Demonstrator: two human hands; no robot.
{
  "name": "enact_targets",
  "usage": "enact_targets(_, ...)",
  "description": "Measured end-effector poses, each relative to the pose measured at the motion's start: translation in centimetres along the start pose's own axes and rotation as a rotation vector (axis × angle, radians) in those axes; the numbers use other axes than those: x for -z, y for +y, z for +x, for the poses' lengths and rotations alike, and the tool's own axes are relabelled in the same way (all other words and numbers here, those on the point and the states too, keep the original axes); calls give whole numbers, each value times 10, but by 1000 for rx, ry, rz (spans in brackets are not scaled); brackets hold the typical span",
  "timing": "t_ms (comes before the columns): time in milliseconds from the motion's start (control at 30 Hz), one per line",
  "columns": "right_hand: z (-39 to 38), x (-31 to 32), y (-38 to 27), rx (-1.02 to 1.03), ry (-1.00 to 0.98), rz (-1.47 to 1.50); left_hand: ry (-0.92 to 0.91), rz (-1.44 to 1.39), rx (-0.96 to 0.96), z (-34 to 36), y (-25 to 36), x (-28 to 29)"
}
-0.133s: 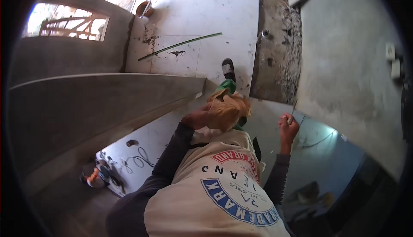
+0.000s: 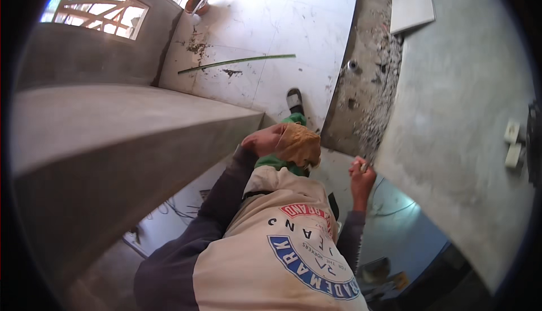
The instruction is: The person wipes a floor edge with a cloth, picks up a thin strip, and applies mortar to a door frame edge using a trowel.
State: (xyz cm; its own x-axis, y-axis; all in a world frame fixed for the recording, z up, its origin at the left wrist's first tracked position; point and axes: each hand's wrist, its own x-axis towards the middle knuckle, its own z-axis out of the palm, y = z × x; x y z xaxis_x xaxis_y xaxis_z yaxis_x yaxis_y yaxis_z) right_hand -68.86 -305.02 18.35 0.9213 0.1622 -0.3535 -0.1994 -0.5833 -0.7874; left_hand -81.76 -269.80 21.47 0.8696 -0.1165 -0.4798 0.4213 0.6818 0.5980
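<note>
Cloth and hands, seen from above. The tan cloth is held in the air in front of the shirt, above the green trouser leg, near the right-hand end of the ledge. The left hand is closed on the cloth's left edge, its fingertips partly covered by the folds. The right hand, well apart from the cloth, is curled into a loose fist with a slim item pinched in it; the item is too small here to identify.

Handling: the cloth appears light, soft and limp, with a matt, creased surface that should grip well rather than slip. It is unlikely to break, but would probably sag from a single hold; a bunched fold at the left edge, or two opposite corners, would serve best.

Surroundings: a green strip lies across the white floor, with a bucket near the floor's far left corner. Rough ground runs along the floor's right edge.
</note>
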Motion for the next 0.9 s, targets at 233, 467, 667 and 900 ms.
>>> enact_targets(233, 115, -63, -33, -403, -49, 81, -23, 293, -33, 144, 158, 52)
enact_targets(467, 239, -66, -106, -379, 43, 153, 43, 62, -247, 156, 268, 87)
enact_targets(667, 350, -91, -109, -103, -168, -353, 444, 5, -544, 93, 347, 156)
enact_targets(900, 577, -184, -153, -27, -295, -264, 926, 213, -727, 178, 449, 223)
